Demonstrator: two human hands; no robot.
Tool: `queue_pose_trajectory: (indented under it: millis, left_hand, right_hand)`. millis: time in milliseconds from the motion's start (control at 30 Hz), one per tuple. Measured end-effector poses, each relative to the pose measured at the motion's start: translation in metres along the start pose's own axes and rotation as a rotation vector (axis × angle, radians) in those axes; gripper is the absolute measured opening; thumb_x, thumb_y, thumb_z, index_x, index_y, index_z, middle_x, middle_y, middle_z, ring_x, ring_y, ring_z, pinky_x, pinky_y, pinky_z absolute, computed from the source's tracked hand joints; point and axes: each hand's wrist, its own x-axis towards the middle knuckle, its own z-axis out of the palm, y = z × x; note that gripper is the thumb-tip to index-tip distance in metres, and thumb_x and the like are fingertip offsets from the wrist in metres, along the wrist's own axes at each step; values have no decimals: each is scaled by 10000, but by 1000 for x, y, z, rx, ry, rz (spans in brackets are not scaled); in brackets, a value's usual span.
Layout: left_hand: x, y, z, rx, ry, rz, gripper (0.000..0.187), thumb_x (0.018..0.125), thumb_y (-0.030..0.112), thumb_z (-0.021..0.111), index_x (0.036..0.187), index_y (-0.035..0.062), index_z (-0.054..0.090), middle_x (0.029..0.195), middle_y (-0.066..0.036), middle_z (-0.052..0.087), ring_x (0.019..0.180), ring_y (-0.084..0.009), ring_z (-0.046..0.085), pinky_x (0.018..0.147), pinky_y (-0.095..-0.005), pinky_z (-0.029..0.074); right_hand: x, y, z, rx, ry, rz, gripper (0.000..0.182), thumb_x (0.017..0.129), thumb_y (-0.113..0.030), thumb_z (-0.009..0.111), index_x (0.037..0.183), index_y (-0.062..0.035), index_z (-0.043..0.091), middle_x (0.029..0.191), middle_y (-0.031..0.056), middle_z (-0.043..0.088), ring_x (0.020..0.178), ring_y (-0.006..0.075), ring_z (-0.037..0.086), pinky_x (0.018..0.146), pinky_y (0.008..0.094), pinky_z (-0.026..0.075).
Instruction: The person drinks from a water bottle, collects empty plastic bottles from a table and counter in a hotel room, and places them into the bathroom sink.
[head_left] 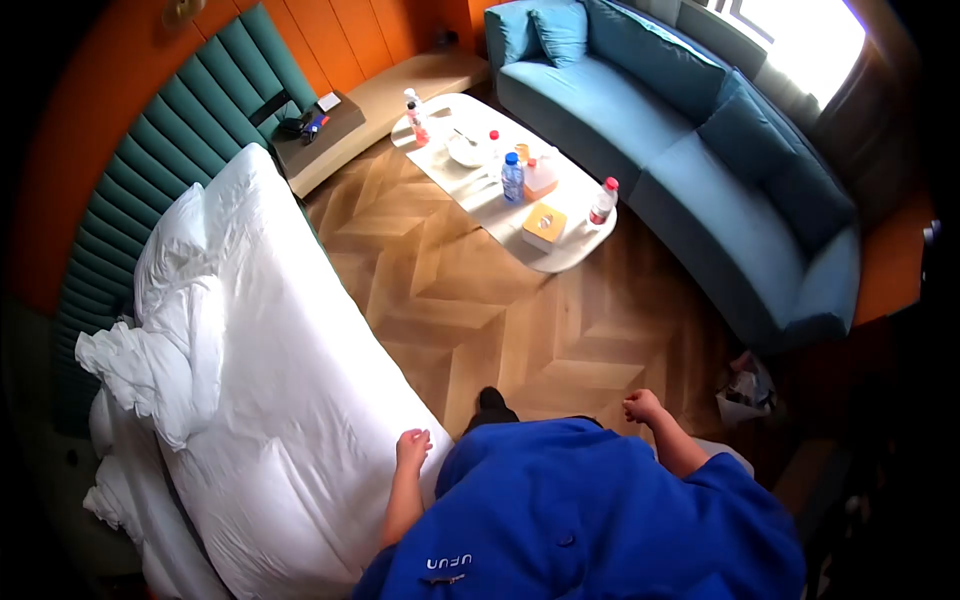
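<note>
My left hand (413, 448) hangs beside the edge of the bed (290, 400), its fingers loosely bent and a little apart, with nothing visible in it. Out to the other side, over the wooden floor (520, 330), is my right hand (643, 406), its fingers curled in and no object showing. A white sheet covers the bed. Rumpled white bedding (150, 370) and a pillow (172, 235) lie on its far side. Neither hand appears to touch anything, though the left is close to the sheet.
Ahead stands a low white table (470, 195) with several bottles, a blue-capped bottle (512, 178) and a tissue box (544, 226). A curved blue sofa (690, 170) lines the right. A bag (747, 388) sits on the floor. Items lie on the nightstand (335, 130).
</note>
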Motion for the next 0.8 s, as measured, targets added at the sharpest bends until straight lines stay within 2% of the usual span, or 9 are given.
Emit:
queue_pose_trajectory:
  millis: [100, 200, 333, 400, 433, 533, 633, 733, 800]
  left_hand:
    - [38, -6, -34, -91, 15, -35, 341, 816, 218, 630, 1049, -15, 539, 833, -101, 629, 646, -151, 623, 468, -253, 445]
    - [47, -25, -68, 19, 81, -232, 322, 817, 221, 630, 1024, -9, 541, 803, -87, 619, 610, -144, 604, 449, -248, 434]
    - [92, -31, -66, -7, 45, -275, 288, 823, 233, 624, 982, 5, 549, 774, -69, 607, 585, -146, 589, 437, -243, 423]
    - [93, -19, -61, -68, 45, -295, 276, 826, 239, 620, 967, 10, 557, 773, -66, 607, 587, -147, 591, 438, -242, 421]
    - [104, -7, -60, 31, 11, -160, 254, 828, 237, 616, 950, 19, 574, 777, -62, 607, 617, -149, 596, 470, -245, 429]
    - [126, 62, -57, -170, -59, -267, 242, 833, 244, 610, 954, 36, 584, 789, -53, 605, 685, -152, 605, 534, -256, 442]
    - [151, 134, -56, 73, -76, 31, 253, 844, 231, 605, 996, 30, 570, 792, -48, 604, 695, -146, 604, 547, -249, 444]
    - [185, 183, -60, -143, 80, -43, 263, 856, 212, 599, 1038, 29, 554, 800, -48, 608, 708, -141, 605, 567, -245, 446]
    - [172, 264, -58, -195, 198, -94, 274, 861, 194, 596, 1072, 31, 537, 808, -54, 615, 702, -137, 600, 566, -248, 448]
  right_hand:
    - [48, -33, 10, -35, 62, -98, 181, 833, -115, 571, 895, 52, 605, 678, 104, 610, 576, 167, 605, 527, 298, 506]
    - [63, -107, 16, 66, 109, -225, 198, 831, -131, 575, 891, 55, 609, 679, 99, 617, 579, 167, 608, 546, 292, 509]
    - [100, -184, 35, 51, 48, -223, 196, 821, -130, 580, 886, 53, 612, 686, 97, 626, 588, 163, 613, 559, 288, 508]
    - [118, -210, 36, -213, 20, -415, 208, 807, -158, 597, 893, 30, 622, 713, 109, 638, 591, 164, 621, 577, 296, 510]
    - [127, -226, 36, -261, -1, -443, 222, 800, -183, 598, 897, 14, 628, 741, 119, 647, 624, 194, 633, 607, 313, 512]
    - [159, -291, 31, -407, -14, -559, 254, 777, -237, 579, 905, -28, 647, 838, 158, 658, 825, 322, 629, 747, 382, 497]
    - [173, -368, 14, -320, -6, -579, 261, 775, -226, 571, 926, -23, 635, 866, 170, 652, 845, 324, 623, 756, 390, 493]
    - [186, -436, 5, -329, -50, -611, 278, 771, -230, 555, 952, -33, 629, 899, 169, 648, 879, 332, 612, 784, 402, 485]
    - [198, -474, 6, -366, -94, -631, 281, 770, -237, 555, 950, -34, 627, 901, 167, 647, 885, 330, 611, 789, 404, 482]
